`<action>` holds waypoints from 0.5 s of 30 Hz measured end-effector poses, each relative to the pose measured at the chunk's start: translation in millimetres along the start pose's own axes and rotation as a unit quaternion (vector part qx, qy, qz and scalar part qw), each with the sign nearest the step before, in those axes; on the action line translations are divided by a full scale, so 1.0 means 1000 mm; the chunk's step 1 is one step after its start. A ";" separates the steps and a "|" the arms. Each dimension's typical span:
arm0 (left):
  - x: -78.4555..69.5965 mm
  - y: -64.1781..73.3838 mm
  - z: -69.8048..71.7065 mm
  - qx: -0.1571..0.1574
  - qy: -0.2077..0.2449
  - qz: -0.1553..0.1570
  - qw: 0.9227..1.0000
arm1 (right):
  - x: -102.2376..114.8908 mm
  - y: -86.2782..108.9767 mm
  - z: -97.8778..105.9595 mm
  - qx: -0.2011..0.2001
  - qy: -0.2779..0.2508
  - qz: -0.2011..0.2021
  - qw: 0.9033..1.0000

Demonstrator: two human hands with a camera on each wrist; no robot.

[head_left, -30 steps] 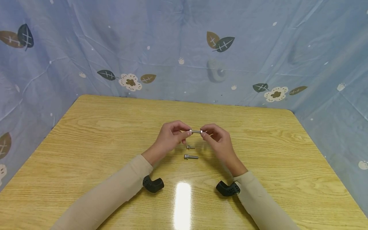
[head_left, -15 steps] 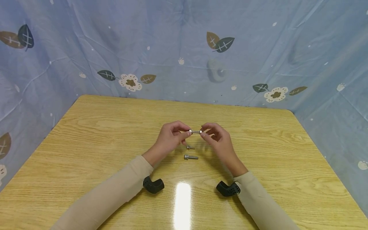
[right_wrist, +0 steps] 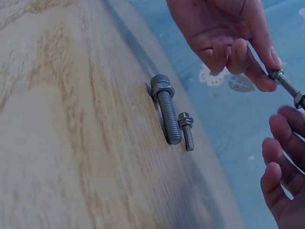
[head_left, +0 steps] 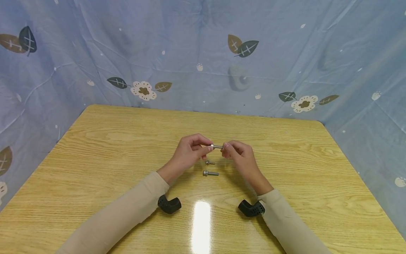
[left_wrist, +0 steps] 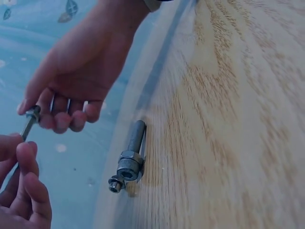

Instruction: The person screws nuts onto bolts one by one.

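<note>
Near the table's middle, my left hand (head_left: 186, 152) pinches the head end of a slim metal bolt (head_left: 217, 146) between thumb and index finger. The bolt lies about level, its threaded end towards my right hand (head_left: 243, 160). At that end sits a nut (left_wrist: 32, 113), with the right thumb and index finger on it in the left wrist view; the fingers partly hide it in the head view. Below the hands, a small bolt (head_left: 210, 162) and a thicker bolt (head_left: 210, 173) lie side by side. Each carries a nut by its head, as the right wrist view shows.
The wooden table (head_left: 127, 141) spreads around the hands. A blue patterned curtain (head_left: 196, 53) hangs behind it and along both sides. Black devices (head_left: 169, 204) are strapped to both wrists. A bright light reflection lies on the near tabletop.
The right thumb has rolled upward over the bolt's end and the fingers have curled down. The bolt has shifted slightly right and tilted a little. Both loose bolts lie still.
</note>
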State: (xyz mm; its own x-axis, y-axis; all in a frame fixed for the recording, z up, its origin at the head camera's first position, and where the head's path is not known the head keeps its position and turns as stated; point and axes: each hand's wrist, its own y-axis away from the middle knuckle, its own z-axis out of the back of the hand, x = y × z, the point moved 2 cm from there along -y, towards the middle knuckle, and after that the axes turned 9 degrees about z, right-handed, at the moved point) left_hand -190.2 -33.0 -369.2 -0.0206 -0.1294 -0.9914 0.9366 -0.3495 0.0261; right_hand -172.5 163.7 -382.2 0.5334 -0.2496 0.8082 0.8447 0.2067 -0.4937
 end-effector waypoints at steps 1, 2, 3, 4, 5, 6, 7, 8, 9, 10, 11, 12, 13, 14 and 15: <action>0.000 0.000 0.000 -0.002 -0.001 0.001 1.000 | 0.000 0.000 0.000 0.003 0.000 0.004 1.000; 0.000 0.000 0.000 -0.006 -0.003 0.004 1.000 | 0.000 0.000 0.000 0.005 0.001 0.008 1.000; -0.001 0.000 0.000 -0.011 -0.003 0.008 1.000 | 0.000 0.000 0.000 0.007 0.002 0.014 1.000; -0.001 0.000 0.001 -0.015 -0.003 0.012 1.000 | -0.001 0.000 0.000 0.007 0.001 0.019 1.000; -0.001 0.000 0.001 -0.020 -0.003 0.016 1.000 | -0.001 0.000 0.000 0.009 0.000 0.025 1.000; -0.001 0.000 0.001 -0.022 -0.001 0.020 1.000 | 0.000 0.000 0.000 0.010 -0.001 0.030 1.000; -0.001 0.000 0.001 -0.024 0.000 0.022 0.999 | 0.000 0.000 0.000 0.011 0.002 0.037 0.999; 0.000 -0.001 0.001 -0.024 0.002 0.024 0.999 | 0.000 0.000 0.000 0.010 0.004 0.038 0.999; 0.000 -0.001 0.001 -0.023 0.003 0.025 0.999 | 0.001 0.000 0.000 0.009 0.003 0.040 0.999; 0.000 -0.001 0.001 -0.021 0.005 0.025 0.999 | 0.001 0.000 0.000 0.008 0.002 0.041 0.999; 0.000 -0.001 0.001 -0.018 0.007 0.025 0.999 | 0.001 0.000 0.000 0.007 0.003 0.041 0.999; 0.000 -0.001 0.001 -0.016 0.008 0.025 1.000 | 0.002 0.000 0.000 0.005 0.002 0.038 0.999; 0.001 -0.001 0.002 -0.014 0.008 0.025 1.000 | 0.002 0.000 0.000 0.003 0.001 0.037 0.999; 0.001 -0.002 0.002 -0.011 0.008 0.024 1.000 | 0.002 0.000 0.000 0.001 0.001 0.036 0.999; 0.001 -0.002 0.002 -0.009 0.008 0.024 1.000 | 0.002 0.000 0.000 0.000 0.000 0.034 0.999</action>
State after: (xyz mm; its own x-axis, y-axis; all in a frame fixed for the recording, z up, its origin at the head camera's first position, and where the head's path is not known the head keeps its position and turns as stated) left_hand -192.7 -34.0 -370.3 0.0289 -0.1314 -0.9909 0.9422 -0.3274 0.0709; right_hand -171.6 162.8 -380.2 0.5902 -0.2344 0.7725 0.8061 0.2236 -0.5480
